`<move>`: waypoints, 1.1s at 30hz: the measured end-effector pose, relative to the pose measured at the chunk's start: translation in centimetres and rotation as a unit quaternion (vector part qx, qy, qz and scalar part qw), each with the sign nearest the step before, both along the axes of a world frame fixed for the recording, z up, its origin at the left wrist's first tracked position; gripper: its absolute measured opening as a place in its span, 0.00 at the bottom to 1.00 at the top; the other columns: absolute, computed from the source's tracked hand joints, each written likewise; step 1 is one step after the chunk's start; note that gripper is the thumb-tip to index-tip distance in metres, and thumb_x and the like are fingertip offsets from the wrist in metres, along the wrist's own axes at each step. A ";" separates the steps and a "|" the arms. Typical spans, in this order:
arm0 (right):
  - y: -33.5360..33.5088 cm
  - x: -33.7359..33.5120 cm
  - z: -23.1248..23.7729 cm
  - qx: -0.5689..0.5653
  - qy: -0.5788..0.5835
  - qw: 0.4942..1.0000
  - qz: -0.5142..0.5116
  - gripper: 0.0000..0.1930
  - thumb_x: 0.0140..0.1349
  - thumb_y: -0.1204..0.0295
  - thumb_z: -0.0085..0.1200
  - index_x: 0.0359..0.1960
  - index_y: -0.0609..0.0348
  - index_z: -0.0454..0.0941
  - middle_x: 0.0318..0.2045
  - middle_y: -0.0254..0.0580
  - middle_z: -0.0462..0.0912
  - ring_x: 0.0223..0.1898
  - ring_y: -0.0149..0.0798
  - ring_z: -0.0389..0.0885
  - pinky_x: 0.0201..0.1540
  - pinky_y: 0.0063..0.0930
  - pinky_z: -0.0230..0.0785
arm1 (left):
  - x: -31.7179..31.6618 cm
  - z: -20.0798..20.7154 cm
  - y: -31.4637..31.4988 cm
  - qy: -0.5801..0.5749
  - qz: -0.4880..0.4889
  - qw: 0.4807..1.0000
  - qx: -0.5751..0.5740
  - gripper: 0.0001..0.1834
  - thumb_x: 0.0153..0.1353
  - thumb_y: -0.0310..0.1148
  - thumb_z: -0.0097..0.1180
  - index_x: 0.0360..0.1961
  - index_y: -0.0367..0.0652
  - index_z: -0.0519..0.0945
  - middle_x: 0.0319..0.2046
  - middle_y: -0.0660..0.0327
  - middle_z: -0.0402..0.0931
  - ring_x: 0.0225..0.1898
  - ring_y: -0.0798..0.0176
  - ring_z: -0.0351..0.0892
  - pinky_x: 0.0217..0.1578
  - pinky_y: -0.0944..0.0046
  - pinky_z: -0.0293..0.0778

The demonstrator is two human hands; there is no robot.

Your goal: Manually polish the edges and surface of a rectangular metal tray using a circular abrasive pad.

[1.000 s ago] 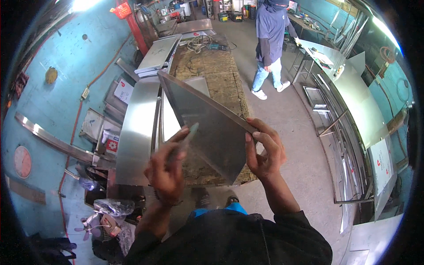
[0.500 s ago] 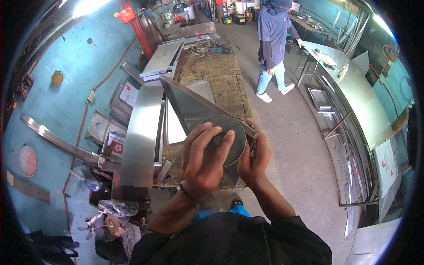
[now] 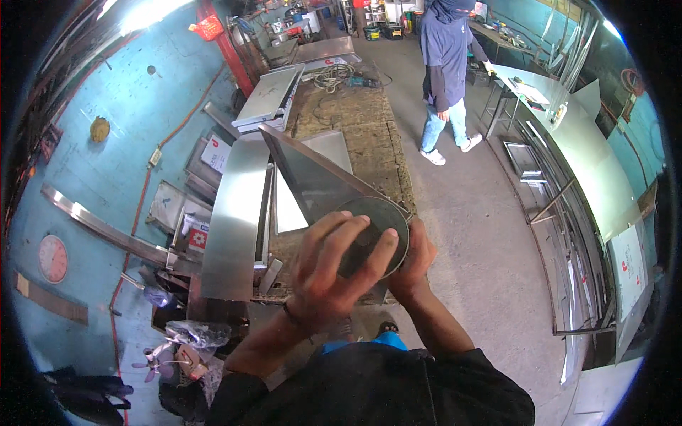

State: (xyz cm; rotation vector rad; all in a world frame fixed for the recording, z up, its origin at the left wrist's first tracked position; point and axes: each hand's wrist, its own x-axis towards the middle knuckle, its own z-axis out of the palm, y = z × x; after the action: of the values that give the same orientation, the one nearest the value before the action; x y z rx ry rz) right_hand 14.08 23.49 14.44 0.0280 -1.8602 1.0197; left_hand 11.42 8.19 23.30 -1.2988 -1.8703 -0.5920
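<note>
My left hand (image 3: 320,270) has bent fingers on the face of a dark round disc (image 3: 387,213), its thumb out of sight. The disc lies across the near corner of a folded sheet-metal panel (image 3: 312,181), which stands tilted above the workbench with a narrow turned edge. At that corner, my right hand (image 3: 417,263) is closed around the panel's edge; the disc hides part of its fingers. I cannot tell whether the disc touches the metal.
The wooden workbench (image 3: 369,149) carries a long metal sheet (image 3: 231,227), stacked panels (image 3: 266,99), a coiled cord (image 3: 330,77) and a teal power tool (image 3: 362,82). A person (image 3: 444,78) stands right of it, beside a metal-topped table (image 3: 575,135). Metal lengths lie along the right.
The disc and my left hand have shifted slightly right and nearer over the panel's corner, covering more of my right fingers. The whole view has swung a little.
</note>
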 end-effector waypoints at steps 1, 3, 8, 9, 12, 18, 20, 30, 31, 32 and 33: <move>0.1 0.0 0.0 0.011 -0.006 1.000 -0.006 0.19 0.59 0.82 0.55 0.53 0.65 0.75 0.35 0.54 0.86 0.35 0.56 0.90 0.39 0.40 0.81 | -0.6 0.3 -0.2 0.005 0.007 1.000 0.000 0.22 0.56 0.27 0.65 0.54 0.47 0.86 0.51 0.54 0.78 0.54 0.48 0.78 0.55 0.49 0.79; 0.1 0.0 -0.2 0.023 -0.011 1.000 -0.012 0.19 0.57 0.83 0.54 0.53 0.65 0.76 0.35 0.55 0.86 0.36 0.57 0.89 0.39 0.41 0.81 | -2.5 0.4 -0.8 -0.007 0.048 0.999 0.008 0.22 0.56 0.27 0.66 0.54 0.47 0.87 0.51 0.54 0.78 0.54 0.49 0.78 0.56 0.50 0.79; -0.2 0.1 -0.4 0.033 -0.013 0.999 -0.014 0.23 0.55 0.83 0.53 0.55 0.65 0.75 0.36 0.57 0.86 0.36 0.58 0.89 0.39 0.43 0.81 | -0.9 0.1 -0.5 -0.002 0.041 0.999 -0.003 0.22 0.57 0.26 0.66 0.54 0.48 0.88 0.51 0.56 0.79 0.56 0.51 0.78 0.57 0.51 0.79; -0.2 0.2 -0.2 0.033 -0.013 0.999 -0.013 0.23 0.55 0.83 0.53 0.55 0.65 0.75 0.36 0.57 0.86 0.36 0.58 0.89 0.39 0.43 0.81 | -0.5 -0.3 -0.3 -0.004 0.024 1.000 0.012 0.22 0.57 0.25 0.66 0.55 0.49 0.88 0.52 0.56 0.79 0.56 0.51 0.78 0.57 0.51 0.79; -0.6 0.3 0.2 0.044 -0.008 0.999 -0.013 0.23 0.55 0.83 0.54 0.55 0.65 0.76 0.35 0.57 0.86 0.35 0.58 0.89 0.38 0.44 0.81 | -1.9 0.4 -1.4 0.019 0.047 0.999 -0.007 0.22 0.57 0.26 0.65 0.55 0.48 0.88 0.52 0.56 0.80 0.56 0.51 0.77 0.56 0.51 0.79; -0.8 0.0 -0.6 0.014 -0.020 0.999 -0.031 0.20 0.56 0.84 0.54 0.52 0.64 0.77 0.33 0.55 0.85 0.34 0.59 0.88 0.36 0.42 0.80 | -2.4 -0.3 -1.7 0.027 0.112 0.993 -0.011 0.22 0.59 0.28 0.63 0.56 0.47 0.87 0.54 0.58 0.82 0.55 0.52 0.78 0.54 0.55 0.78; -0.8 0.2 -0.4 0.015 -0.003 1.000 -0.019 0.17 0.58 0.84 0.56 0.50 0.62 0.78 0.32 0.55 0.84 0.33 0.59 0.88 0.35 0.41 0.80 | -1.6 -0.5 -1.6 0.043 0.046 0.998 -0.019 0.23 0.59 0.27 0.63 0.57 0.48 0.87 0.54 0.59 0.82 0.54 0.53 0.78 0.54 0.55 0.78; -1.4 -0.4 -0.2 -0.021 0.041 0.998 -0.035 0.04 0.66 0.83 0.55 0.41 0.63 0.77 0.25 0.49 0.78 0.24 0.42 0.78 0.32 0.30 0.71 | -2.5 -0.6 -1.8 0.039 0.058 0.997 -0.009 0.21 0.58 0.23 0.61 0.54 0.42 0.88 0.52 0.56 0.82 0.52 0.53 0.80 0.55 0.54 0.78; -1.4 -0.3 0.0 -0.023 0.034 0.998 -0.038 0.04 0.67 0.82 0.54 0.40 0.63 0.77 0.25 0.50 0.78 0.23 0.42 0.77 0.32 0.30 0.71 | -2.7 -0.3 -2.0 0.042 0.059 0.997 -0.016 0.21 0.59 0.25 0.62 0.55 0.46 0.88 0.52 0.57 0.83 0.52 0.54 0.80 0.53 0.56 0.79; -1.5 -0.4 0.0 -0.027 0.026 0.999 -0.037 0.03 0.67 0.82 0.54 0.39 0.63 0.76 0.25 0.50 0.77 0.23 0.42 0.77 0.32 0.30 0.70 | -2.9 -0.1 -2.5 0.043 0.065 0.997 -0.024 0.21 0.61 0.27 0.63 0.57 0.50 0.87 0.52 0.59 0.83 0.53 0.55 0.80 0.52 0.57 0.80; -1.4 -0.2 0.0 -0.025 0.025 0.999 -0.038 0.03 0.67 0.82 0.54 0.39 0.63 0.76 0.25 0.50 0.77 0.23 0.42 0.77 0.32 0.30 0.70 | -4.0 0.2 -2.8 0.043 0.087 0.995 -0.031 0.23 0.59 0.28 0.64 0.58 0.49 0.87 0.52 0.59 0.83 0.52 0.54 0.80 0.53 0.56 0.79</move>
State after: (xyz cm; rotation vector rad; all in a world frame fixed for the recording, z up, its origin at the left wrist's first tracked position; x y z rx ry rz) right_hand 13.91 22.06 14.45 -0.0471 -1.7761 1.0043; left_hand 7.44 5.37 23.53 -1.1674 -1.9191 -0.3840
